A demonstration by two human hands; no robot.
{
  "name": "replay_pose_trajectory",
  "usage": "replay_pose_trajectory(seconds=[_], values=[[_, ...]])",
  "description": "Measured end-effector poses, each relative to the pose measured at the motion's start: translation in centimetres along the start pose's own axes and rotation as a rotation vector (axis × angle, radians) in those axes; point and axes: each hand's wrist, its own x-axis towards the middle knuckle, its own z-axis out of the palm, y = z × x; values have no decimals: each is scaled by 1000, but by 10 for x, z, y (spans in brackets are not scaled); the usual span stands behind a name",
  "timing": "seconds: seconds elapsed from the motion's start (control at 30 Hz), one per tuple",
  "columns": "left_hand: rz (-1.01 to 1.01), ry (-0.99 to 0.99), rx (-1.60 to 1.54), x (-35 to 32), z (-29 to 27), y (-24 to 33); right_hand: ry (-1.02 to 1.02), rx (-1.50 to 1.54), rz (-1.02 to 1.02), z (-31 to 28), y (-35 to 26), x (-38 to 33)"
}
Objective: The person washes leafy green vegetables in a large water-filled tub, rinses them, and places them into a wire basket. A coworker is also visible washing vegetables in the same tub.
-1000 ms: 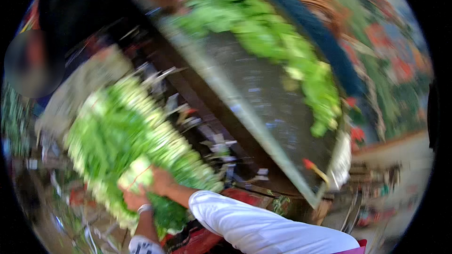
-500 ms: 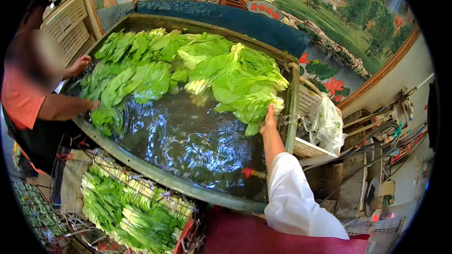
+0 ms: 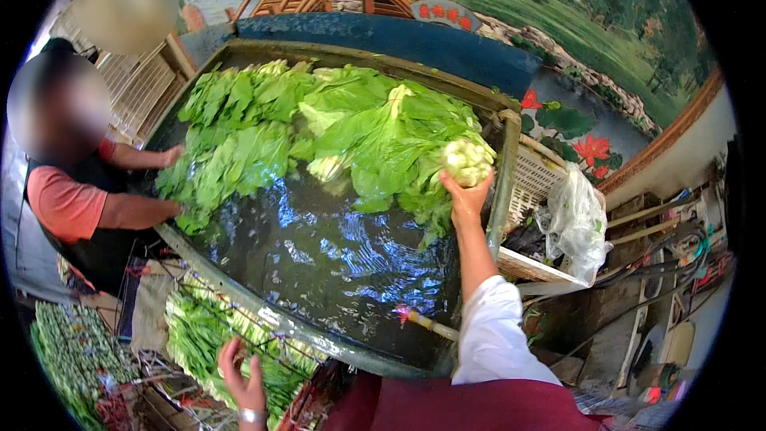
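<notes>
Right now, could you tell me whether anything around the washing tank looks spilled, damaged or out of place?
Nothing stands out. The leafy greens float inside the water tank, the right hand lifts one bunch by its cut base over the tank, and the left hand rests on the stacked greens below the rim. No spill is visible.

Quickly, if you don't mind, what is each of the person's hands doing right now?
Left hand: open, fingers spread, holding nothing, over the greens in the crate.
Right hand: closed on the cut base of a leafy bunch above the water tub.
</notes>
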Motion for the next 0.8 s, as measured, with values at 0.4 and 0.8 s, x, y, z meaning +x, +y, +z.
replay_pose_trajectory(seconds=[0.4, 0.8], values=[[558, -308, -405, 124, 5, 98, -1454, -135, -233, 169, -260, -167], [-30, -382, -139, 13, -221, -63, -1600, -101, -432, 259, -170, -368]])
